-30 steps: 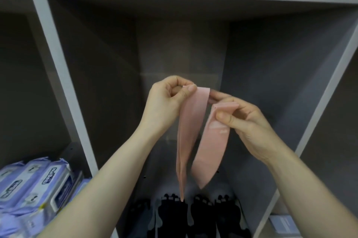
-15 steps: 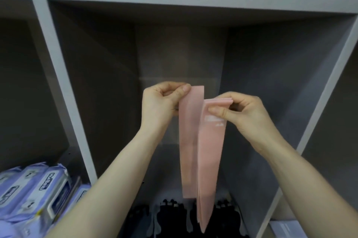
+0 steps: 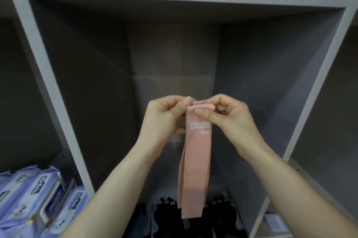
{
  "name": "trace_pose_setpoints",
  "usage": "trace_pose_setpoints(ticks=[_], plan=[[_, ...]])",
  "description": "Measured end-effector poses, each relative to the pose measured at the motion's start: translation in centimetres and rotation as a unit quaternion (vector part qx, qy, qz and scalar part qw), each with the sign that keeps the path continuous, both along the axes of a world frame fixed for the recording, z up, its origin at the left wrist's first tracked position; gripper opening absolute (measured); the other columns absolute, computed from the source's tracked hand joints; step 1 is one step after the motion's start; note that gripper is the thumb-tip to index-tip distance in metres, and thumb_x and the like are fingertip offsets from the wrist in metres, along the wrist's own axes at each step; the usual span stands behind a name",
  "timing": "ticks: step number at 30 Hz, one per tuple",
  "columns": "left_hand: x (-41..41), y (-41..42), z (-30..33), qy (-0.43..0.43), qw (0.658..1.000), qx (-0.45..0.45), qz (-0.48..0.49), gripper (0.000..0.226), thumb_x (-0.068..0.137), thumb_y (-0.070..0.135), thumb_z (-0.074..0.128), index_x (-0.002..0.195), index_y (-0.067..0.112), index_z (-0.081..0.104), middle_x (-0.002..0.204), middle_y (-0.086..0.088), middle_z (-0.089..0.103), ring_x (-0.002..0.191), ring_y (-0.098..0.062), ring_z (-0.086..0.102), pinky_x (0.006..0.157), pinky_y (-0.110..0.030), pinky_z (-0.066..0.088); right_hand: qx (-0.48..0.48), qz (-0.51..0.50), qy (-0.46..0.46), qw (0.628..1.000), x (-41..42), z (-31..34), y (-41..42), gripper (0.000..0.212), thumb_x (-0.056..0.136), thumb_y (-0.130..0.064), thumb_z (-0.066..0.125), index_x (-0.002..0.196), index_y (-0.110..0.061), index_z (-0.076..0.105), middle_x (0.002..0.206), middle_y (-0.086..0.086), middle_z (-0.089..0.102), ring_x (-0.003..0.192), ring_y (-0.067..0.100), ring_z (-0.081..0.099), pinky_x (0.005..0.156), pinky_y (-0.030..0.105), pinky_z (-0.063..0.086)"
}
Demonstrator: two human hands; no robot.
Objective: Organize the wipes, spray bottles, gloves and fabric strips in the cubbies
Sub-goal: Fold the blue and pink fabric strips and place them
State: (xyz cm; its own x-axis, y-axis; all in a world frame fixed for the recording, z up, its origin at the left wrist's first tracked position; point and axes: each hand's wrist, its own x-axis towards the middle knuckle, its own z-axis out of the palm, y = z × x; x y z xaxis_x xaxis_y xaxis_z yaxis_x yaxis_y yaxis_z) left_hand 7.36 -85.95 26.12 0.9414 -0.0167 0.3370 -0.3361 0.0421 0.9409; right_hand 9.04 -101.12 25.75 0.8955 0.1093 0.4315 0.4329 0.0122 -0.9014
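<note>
You pinch the pink strip [image 3: 195, 160] at its folded top edge with both hands, left hand [image 3: 164, 119] and right hand [image 3: 230, 119] equally close, and its long axis hangs straight down from your fingers toward the black gloves [image 3: 164, 216] on the cubby floor.

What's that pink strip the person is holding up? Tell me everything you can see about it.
The pink fabric strip is a long, soft-looking band, folded so several layers hang together, straight down, in front of the middle cubby. A small pale label, too blurred to read, sits near its top. The left hand and the right hand both pinch its folded top edge between thumb and fingers. Its lower end dangles free above the dark gloves on the cubby floor; contact with them cannot be told.
</note>
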Motion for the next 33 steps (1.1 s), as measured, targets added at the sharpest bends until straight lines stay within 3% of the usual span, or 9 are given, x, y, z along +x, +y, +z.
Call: trace_pose_setpoints(ticks=[8,13,16,20,22,24,26,30,33], plan=[[-0.1,0.1,-0.2,-0.009,1.000,0.021,-0.015,0.022,0.093,0.016,0.055,0.094,0.002,0.072,0.086,-0.019,0.073,0.075,-0.023,0.072,0.060,-0.030,0.059,-0.055,-0.045,-0.021,0.997,-0.1,0.0,-0.1,0.013,0.070,-0.013,0.080,0.075,-0.008,0.069,0.085,0.020,0.071,0.071,0.016,0.060,0.065,0.021,0.051],[-0.2,0.0,-0.4,-0.021,0.999,0.026,-0.027,0.031,0.078,0.032,0.065,0.092,0.005,0.073,0.085,-0.010,0.075,0.077,-0.016,0.073,0.056,-0.025,0.056,-0.074,-0.055,-0.026,0.995,-0.3,-0.2,-0.4,0.021,0.067,-0.025,0.082,0.073,-0.010,0.069,0.081,0.021,0.069,0.069,0.018,0.057,0.066,0.028,0.049],[0.0,-0.2,-0.9,-0.037,0.999,0.032,-0.011,0.021,0.078,0.020,0.070,0.093,0.006,0.072,0.082,-0.007,0.076,0.076,-0.015,0.073,0.055,-0.024,0.056,-0.067,-0.065,-0.028,0.995,-0.4,-0.4,-0.3,0.033,0.059,-0.037,0.080,0.074,-0.011,0.066,0.083,0.019,0.070,0.072,0.020,0.060,0.067,0.031,0.051],[0.3,-0.5,-1.5,-0.031,0.999,-0.021,-0.004,0.013,0.083,0.013,0.067,0.090,0.003,0.071,0.078,-0.008,0.076,0.070,-0.015,0.072,0.051,-0.023,0.054,-0.063,-0.068,-0.025,0.995,0.0,-0.8,-0.4,0.028,0.066,-0.018,0.084,0.080,-0.019,0.060,0.085,0.012,0.071,0.074,0.015,0.059,0.065,0.020,0.049],[0.5,-0.5,-1.6,-0.025,0.999,-0.033,0.014,0.013,0.084,0.013,0.066,0.090,0.003,0.071,0.075,-0.008,0.074,0.066,-0.016,0.071,0.049,-0.024,0.054,-0.124,-0.086,-0.036,0.988,0.1,-0.8,-0.6,0.038,0.064,-0.023,0.085,0.093,-0.026,0.059,0.092,0.000,0.068,0.080,0.009,0.058,0.066,0.008,0.042],[0.7,-0.4,-1.8,-0.024,0.999,-0.029,0.025,0.013,0.084,0.014,0.066,0.089,0.003,0.071,0.073,-0.009,0.073,0.063,-0.016,0.069,0.048,-0.025,0.054,-0.189,-0.084,-0.032,0.978,0.1,-0.2,-0.9,0.053,0.061,-0.035,0.084,0.107,-0.032,0.058,0.103,-0.013,0.064,0.089,0.002,0.057,0.071,0.005,0.040],[0.8,-0.4,-2.0,-0.027,0.999,-0.027,0.019,0.012,0.085,0.013,0.065,0.089,0.003,0.071,0.071,-0.008,0.072,0.062,-0.015,0.068,0.048,-0.024,0.054,-0.223,-0.049,-0.021,0.973,0.2,0.4,-1.2,0.051,0.061,-0.040,0.081,0.108,-0.030,0.063,0.105,-0.014,0.067,0.093,0.000,0.061,0.075,0.009,0.043],[0.4,-0.7,-2.2,-0.054,0.998,-0.004,0.010,0.009,0.083,0.011,0.066,0.086,0.005,0.071,0.067,-0.001,0.072,0.058,-0.006,0.066,0.047,-0.016,0.048,-0.197,0.018,0.003,0.980,0.1,0.8,-1.4,0.017,0.071,-0.021,0.079,0.087,-0.014,0.075,0.083,0.002,0.076,0.084,0.017,0.072,0.087,0.037,0.056],[0.5,-0.6,-2.9,-0.075,0.997,0.023,0.023,0.030,0.079,0.026,0.068,0.108,0.018,0.068,0.075,0.000,0.070,0.069,-0.004,0.066,0.052,-0.017,0.049,-0.208,-0.011,-0.008,0.978,-0.3,0.7,-1.5,0.009,0.073,-0.023,0.079,0.081,-0.018,0.078,0.076,-0.002,0.076,0.079,0.013,0.073,0.088,0.040,0.056]])
